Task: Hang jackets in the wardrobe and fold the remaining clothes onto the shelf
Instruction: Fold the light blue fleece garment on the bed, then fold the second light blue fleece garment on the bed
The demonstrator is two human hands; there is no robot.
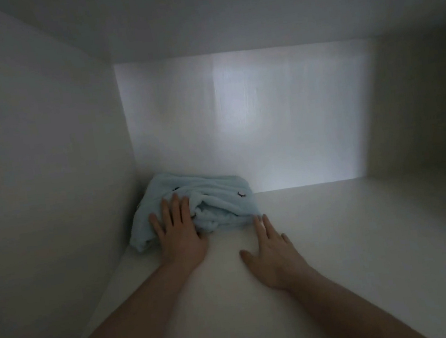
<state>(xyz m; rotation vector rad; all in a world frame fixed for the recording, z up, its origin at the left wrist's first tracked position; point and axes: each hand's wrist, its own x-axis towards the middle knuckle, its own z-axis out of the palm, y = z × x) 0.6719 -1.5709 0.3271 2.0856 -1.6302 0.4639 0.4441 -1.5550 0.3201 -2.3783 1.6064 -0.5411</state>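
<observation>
White wardrobe panels enclose a dim compartment; the shelf (337, 239) is smooth and pale, lit at the back wall (252, 120). One item noted: a light blue fleecy garment (214, 195), loosely folded, lying in the rear left corner of the shelf against the side panel (48, 176). Assessment: soft, light, limp, likely to slump or unfold if lifted by one edge; best handled with flat palms or taken under both sides of the bundle. My left hand (177, 230) lies flat on the near left part of the garment, fingers straight and spread, pressing, gripping nothing. My right hand (272, 249) rests flat on the bare shelf, fingers extended, fingertips just at the garment's near right corner; whether they touch it I cannot tell.
</observation>
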